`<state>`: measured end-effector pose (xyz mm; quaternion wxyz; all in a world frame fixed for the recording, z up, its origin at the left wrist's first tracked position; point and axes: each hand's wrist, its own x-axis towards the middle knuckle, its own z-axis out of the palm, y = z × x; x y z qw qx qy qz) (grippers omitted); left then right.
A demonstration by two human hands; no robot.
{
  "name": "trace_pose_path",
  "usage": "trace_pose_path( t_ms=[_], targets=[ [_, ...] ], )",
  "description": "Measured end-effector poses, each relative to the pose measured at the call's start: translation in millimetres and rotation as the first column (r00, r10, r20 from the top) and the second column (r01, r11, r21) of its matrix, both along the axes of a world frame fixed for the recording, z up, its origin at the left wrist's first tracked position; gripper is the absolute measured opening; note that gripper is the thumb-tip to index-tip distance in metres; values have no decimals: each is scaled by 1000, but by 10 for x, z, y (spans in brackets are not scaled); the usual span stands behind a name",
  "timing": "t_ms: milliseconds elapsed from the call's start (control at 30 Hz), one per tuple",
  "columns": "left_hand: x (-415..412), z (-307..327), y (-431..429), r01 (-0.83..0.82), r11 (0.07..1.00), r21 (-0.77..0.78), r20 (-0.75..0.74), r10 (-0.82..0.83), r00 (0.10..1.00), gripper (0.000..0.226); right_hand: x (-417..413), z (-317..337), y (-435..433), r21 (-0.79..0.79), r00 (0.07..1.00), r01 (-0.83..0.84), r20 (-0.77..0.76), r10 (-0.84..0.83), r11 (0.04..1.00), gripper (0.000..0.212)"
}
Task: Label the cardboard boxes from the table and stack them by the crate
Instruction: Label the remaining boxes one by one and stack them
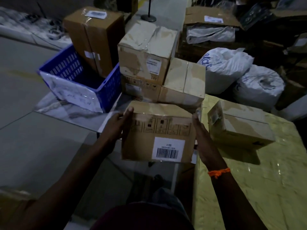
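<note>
Yellow-covered table (249, 188) bears one cardboard box (240, 125); floor (41, 138) carries blue crate (109, 87).

Both arms reach forward and down from the lower edge of the view, the forearms bare. The left hand (116, 125) grips the left side of a cardboard box (157, 135). Its thumb lies over the top near corner, and its fingers are curled against the side. The right hand (204, 141) holds the opposite side, palm pressed flat to it and thumb pointing up along the near edge. Its fingers are hidden behind the box. An orange thread band (219, 172) circles the right wrist. The two hands are level, well apart, with the box between them.
</note>
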<state>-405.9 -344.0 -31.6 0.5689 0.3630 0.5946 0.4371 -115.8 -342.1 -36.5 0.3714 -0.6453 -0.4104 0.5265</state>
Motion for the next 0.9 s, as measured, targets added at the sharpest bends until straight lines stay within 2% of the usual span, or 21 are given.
trace_pose_path(
  t_ms=[33, 100, 133, 233, 333, 433, 533, 667, 767, 900],
  targets=[
    [13, -24, -36, 12, 1000, -2, -3, -12, 1000, 33, 16, 2, -16, -49, 996, -59, -68, 55, 997, 72],
    [9, -132, -74, 23, 999, -42, 10, -23, 1000, 44, 29, -69, -77, -123, 977, -147, -175, 124, 982, 42],
    [-15, -212, -91, 29, 997, -65, 16, -28, 999, 47, 26, -130, -119, -138, 972, -165, -191, 138, 976, 36],
    [-70, -444, -143, 81, 986, -143, 22, -79, 997, 50, -11, -297, -217, -122, 972, -168, -185, 144, 978, 44],
    [-32, -618, -215, 57, 984, -170, -31, -63, 998, 53, -26, -434, -250, -97, 980, -191, -73, 184, 977, 41],
    [52, -780, -269, 18, 988, -154, -175, -45, 984, 54, -18, -621, -247, -128, 976, -213, 23, 218, 969, 41],
    [97, -863, -293, 46, 993, -112, -311, -79, 947, 56, -30, -727, -221, -146, 975, -202, 58, 212, 968, 36],
    [97, -888, -198, 59, 993, -98, -415, -95, 905, 63, -27, -820, -101, -114, 986, -146, 68, 154, 983, 32],
    [89, -867, -31, 125, 986, -107, -440, -160, 884, 70, -30, -863, 55, -107, 991, -114, 57, 120, 988, 44],
    [64, -780, 298, 155, 981, -116, -458, -191, 868, 75, -46, -826, 342, -35, 981, -162, 99, 165, 986, 64]
  ],
)
